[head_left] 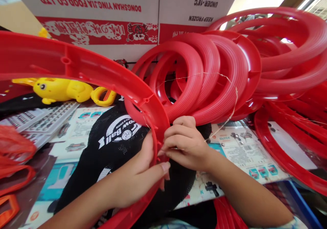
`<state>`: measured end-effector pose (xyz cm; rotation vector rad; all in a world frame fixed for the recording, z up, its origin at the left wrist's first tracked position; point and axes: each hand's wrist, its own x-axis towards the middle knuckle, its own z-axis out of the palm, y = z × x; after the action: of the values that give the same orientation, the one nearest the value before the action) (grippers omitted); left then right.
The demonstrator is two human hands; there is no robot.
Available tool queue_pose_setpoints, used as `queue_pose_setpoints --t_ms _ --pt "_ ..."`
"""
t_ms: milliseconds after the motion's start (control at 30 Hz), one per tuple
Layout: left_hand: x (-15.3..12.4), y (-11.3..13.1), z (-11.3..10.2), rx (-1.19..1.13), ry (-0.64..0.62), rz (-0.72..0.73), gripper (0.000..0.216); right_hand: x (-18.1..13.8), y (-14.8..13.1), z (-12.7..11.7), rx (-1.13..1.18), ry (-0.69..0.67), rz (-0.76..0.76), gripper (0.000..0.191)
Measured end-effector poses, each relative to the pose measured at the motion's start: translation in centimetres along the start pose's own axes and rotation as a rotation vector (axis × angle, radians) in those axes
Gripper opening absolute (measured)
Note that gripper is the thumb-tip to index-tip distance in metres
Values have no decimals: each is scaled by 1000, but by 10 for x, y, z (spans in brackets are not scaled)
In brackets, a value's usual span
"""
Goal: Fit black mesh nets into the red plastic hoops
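Head view: left hand grips red ring, right hand pinched against its three o'clock; likely light, stiff, best rim-held!

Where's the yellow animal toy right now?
In the head view, the yellow animal toy lies left of centre, showing just below the held red ring, beyond the plastic trays.
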<state>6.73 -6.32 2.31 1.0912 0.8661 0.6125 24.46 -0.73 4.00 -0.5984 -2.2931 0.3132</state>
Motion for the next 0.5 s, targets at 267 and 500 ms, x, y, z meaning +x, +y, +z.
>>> queue_pose_setpoints --t_ms 267,500 --pt "8 0 -4 -327 -23 103 48 -2 1 11 208 107 128 5" --pt "-2 13 2 -111 -97 -81 52 1 11 -6 584 8 197 20"
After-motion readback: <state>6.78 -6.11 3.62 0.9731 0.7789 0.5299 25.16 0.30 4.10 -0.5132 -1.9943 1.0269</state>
